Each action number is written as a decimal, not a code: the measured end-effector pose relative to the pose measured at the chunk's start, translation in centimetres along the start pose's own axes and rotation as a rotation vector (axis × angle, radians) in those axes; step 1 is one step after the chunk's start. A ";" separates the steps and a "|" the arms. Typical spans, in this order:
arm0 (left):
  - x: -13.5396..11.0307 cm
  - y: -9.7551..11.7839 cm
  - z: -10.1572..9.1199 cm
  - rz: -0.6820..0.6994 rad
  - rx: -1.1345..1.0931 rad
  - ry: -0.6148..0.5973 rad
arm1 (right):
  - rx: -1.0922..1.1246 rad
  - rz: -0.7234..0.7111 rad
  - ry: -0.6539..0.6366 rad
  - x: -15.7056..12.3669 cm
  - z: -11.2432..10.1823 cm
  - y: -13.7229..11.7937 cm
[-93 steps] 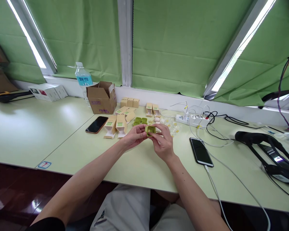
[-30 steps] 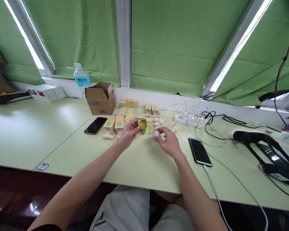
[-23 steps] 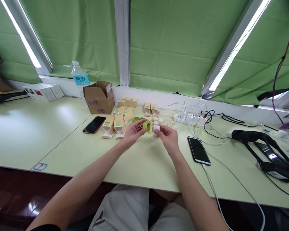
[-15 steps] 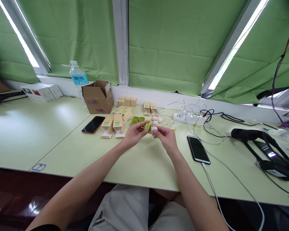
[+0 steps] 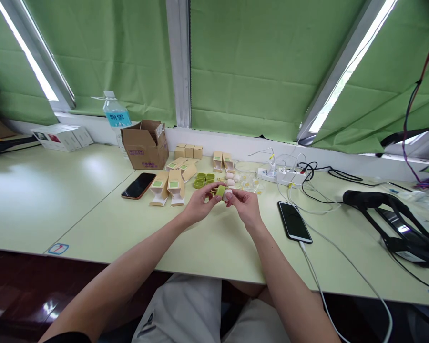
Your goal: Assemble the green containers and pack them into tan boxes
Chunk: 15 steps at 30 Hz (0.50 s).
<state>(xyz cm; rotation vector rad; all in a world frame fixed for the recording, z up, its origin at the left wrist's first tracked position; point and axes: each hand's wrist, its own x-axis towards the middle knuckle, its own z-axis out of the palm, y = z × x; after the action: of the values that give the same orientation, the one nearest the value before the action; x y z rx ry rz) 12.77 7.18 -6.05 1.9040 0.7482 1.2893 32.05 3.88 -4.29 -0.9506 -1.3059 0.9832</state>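
My left hand [image 5: 202,202] pinches a small olive-green square cup [image 5: 220,191] above the table. Against its right side sits a small whitish-pink piece [image 5: 228,194], gripped by the fingertips of my right hand [image 5: 243,204]. Whether the two pieces are joined I cannot tell. Just behind my left hand lie several similar green cups [image 5: 204,177]. More pale pink pieces [image 5: 230,176] are grouped behind my fingers, with clear plastic pieces [image 5: 249,183] bearing yellow dots to their right.
Opened small cartons [image 5: 176,183] lie left of my hands, near a dark phone [image 5: 138,185] and a cardboard box [image 5: 145,147]. A charging phone [image 5: 294,222], a power strip [image 5: 282,176], cables and a black headset-like frame [image 5: 396,228] are on the right. Closed small boxes [image 5: 189,151] stand behind.
The green cup and the pale piece have moved slightly right and closer together. My right fingers now cover more of the pale piece.
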 end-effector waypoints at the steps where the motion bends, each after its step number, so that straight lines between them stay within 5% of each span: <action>1: 0.0 0.0 0.0 0.001 0.020 0.000 | 0.004 -0.002 0.008 0.0 0.1 0.0; 15: -1.0 -0.5 1.6 0.234 0.321 0.045 | 0.032 -0.007 0.147 -0.4 0.9 1.0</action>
<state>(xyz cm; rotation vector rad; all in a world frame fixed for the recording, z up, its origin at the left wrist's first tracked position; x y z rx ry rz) 13.92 6.30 -7.38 2.2812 0.8140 1.4255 31.15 3.83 -5.36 -0.9749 -1.1673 0.9088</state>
